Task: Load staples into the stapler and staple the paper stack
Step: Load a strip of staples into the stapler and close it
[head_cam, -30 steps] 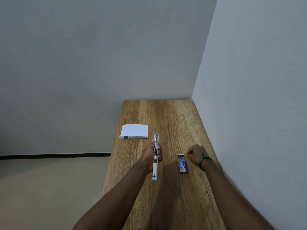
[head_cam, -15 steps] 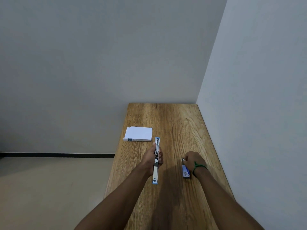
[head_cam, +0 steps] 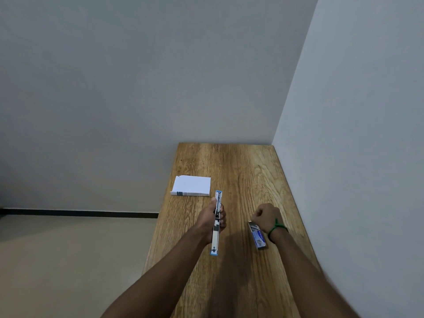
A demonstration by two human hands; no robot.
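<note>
My left hand (head_cam: 209,218) grips the middle of a long blue and silver stapler (head_cam: 215,240), which is swung open flat and points away from me over the wooden table (head_cam: 241,166). To its right lies a small blue staple box (head_cam: 259,240) with its far flap open. My right hand (head_cam: 267,216), a green band at its wrist, is curled into a fist at the box's far end; its fingertips are hidden, so I cannot tell if it holds anything. The white paper stack (head_cam: 192,185) lies at the table's left edge, just beyond the stapler's tip.
The table is narrow and stands in a corner, with a wall along its right side and another at its far end. Its left edge drops to a beige floor.
My right hand went down onto the staple box half a second ago and has now lifted to its far end as a fist. The box's flap now stands open. The stapler stays put.
</note>
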